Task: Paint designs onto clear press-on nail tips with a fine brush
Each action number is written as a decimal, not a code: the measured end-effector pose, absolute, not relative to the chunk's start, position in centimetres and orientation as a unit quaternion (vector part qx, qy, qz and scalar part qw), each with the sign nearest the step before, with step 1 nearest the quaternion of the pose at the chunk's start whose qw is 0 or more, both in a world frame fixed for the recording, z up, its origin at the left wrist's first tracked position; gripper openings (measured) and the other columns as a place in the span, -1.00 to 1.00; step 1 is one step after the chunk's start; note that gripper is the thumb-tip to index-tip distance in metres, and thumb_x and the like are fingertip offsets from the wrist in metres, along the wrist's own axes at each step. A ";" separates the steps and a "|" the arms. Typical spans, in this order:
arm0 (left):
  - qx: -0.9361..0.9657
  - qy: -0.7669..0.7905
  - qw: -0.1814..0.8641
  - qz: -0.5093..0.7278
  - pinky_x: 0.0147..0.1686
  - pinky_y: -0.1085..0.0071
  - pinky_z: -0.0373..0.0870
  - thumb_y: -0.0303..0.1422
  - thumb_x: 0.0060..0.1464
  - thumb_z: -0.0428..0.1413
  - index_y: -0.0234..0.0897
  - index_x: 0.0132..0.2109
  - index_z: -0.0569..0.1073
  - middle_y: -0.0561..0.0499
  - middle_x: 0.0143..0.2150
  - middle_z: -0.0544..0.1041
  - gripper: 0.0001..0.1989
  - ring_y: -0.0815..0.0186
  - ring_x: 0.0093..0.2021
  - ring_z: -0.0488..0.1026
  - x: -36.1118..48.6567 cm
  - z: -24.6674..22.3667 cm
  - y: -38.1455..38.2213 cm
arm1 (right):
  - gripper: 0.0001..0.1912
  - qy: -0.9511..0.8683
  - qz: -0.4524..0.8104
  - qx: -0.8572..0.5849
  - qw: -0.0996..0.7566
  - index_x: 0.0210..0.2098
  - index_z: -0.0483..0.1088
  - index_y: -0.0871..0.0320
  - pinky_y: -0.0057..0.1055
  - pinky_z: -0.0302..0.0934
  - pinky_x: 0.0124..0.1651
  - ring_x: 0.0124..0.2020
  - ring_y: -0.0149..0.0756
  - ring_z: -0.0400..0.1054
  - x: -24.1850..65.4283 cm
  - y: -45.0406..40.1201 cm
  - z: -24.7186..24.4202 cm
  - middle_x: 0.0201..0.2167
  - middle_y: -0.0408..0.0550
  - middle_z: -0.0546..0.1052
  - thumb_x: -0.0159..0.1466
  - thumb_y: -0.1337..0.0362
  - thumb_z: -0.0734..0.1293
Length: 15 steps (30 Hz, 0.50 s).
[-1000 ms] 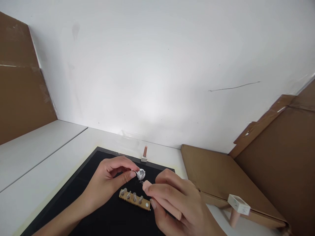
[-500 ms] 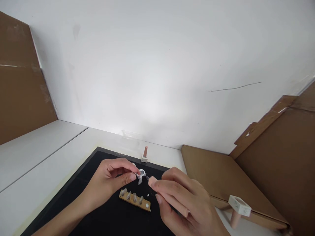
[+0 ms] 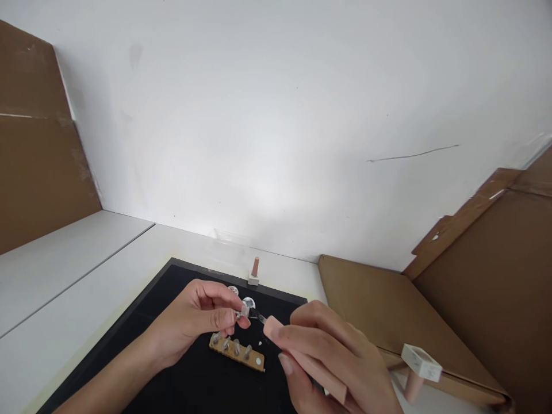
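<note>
Between the thumb and fingers of my left hand is a small translucent piece, pinched above the black mat. My right hand grips a pink-handled brush, its dark tip touching or very close to the small piece. Just behind them lie two small round dishes, one nearer and one partly hidden by my left fingers. Below my hands, a tan strip holds several translucent nail-like pieces and a white dot.
Behind the mat stands a pink peg on a white block. A flat cardboard box lies at the right, near a white square-topped pink object. Cardboard panels flank both sides, with a white wall behind.
My left hand has shifted slightly and turned the small piece, which now stands more upright. My right hand has moved a little right and down with the brush.
</note>
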<state>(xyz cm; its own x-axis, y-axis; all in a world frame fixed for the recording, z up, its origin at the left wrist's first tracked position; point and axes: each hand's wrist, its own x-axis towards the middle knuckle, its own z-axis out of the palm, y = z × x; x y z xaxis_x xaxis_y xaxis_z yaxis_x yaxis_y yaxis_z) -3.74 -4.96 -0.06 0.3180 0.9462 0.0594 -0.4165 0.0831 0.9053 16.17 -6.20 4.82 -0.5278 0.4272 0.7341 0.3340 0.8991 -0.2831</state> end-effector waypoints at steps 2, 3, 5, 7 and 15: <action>0.438 0.289 0.691 0.497 -0.48 0.53 0.31 -0.28 -0.22 0.38 -0.30 -0.42 0.62 -0.01 -0.50 0.61 -0.80 0.45 -0.55 0.39 -3.7 0.0 -4.9 | -0.70 -0.874 0.057 -0.223 0.428 -0.22 0.38 0.12 -0.54 0.20 -0.57 -0.58 -0.45 0.28 16.3 -6.4 4.8 -0.49 -0.13 0.37 0.15 0.56 0.19; 0.431 0.287 0.699 0.493 -0.50 0.54 0.29 -0.28 -0.22 0.38 -0.32 -0.43 0.61 -0.01 -0.51 0.60 -0.79 0.46 -0.56 0.38 -3.7 0.1 -4.9 | -0.71 -0.875 0.059 -0.225 0.424 -0.21 0.37 0.12 -0.53 0.21 -0.56 -0.58 -0.45 0.28 16.4 -6.4 4.8 -0.48 -0.13 0.37 0.16 0.55 0.20; 0.412 0.281 0.718 0.485 -0.54 0.57 0.25 -0.25 -0.26 0.39 -0.33 -0.46 0.60 -0.01 -0.55 0.59 -0.76 0.49 -0.60 0.35 -3.6 0.1 -4.9 | -0.72 -0.875 0.060 -0.229 0.421 -0.21 0.37 0.10 -0.53 0.20 -0.56 -0.57 -0.46 0.27 16.4 -6.6 4.8 -0.48 -0.14 0.37 0.17 0.54 0.20; 0.390 0.278 0.739 0.474 -0.59 0.59 0.19 -0.23 -0.31 0.41 -0.35 -0.48 0.58 0.01 -0.59 0.56 -0.72 0.51 -0.64 0.33 -3.5 -0.1 -4.9 | -0.71 -0.873 0.059 -0.232 0.424 -0.21 0.37 0.09 -0.54 0.19 -0.56 -0.58 -0.46 0.26 16.3 -6.7 4.8 -0.49 -0.15 0.36 0.17 0.54 0.21; 0.340 0.228 0.798 0.443 -0.67 0.62 0.10 -0.16 -0.39 0.42 -0.37 -0.51 0.53 0.08 -0.70 0.45 -0.62 0.57 -0.73 0.22 -3.3 -1.1 -4.4 | -0.68 -0.871 0.075 -0.238 0.423 -0.19 0.36 0.06 -0.52 0.15 -0.58 -0.59 -0.46 0.25 16.2 -7.0 4.7 -0.49 -0.16 0.34 0.16 0.55 0.20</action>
<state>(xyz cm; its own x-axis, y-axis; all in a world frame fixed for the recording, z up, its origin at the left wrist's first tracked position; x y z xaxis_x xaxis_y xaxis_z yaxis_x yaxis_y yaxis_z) -3.28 -4.43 -1.10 0.5039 0.8614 -0.0637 -0.5509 0.3773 0.7444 16.17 -7.01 4.72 -0.5291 0.4777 0.7013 0.3515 0.8756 -0.3312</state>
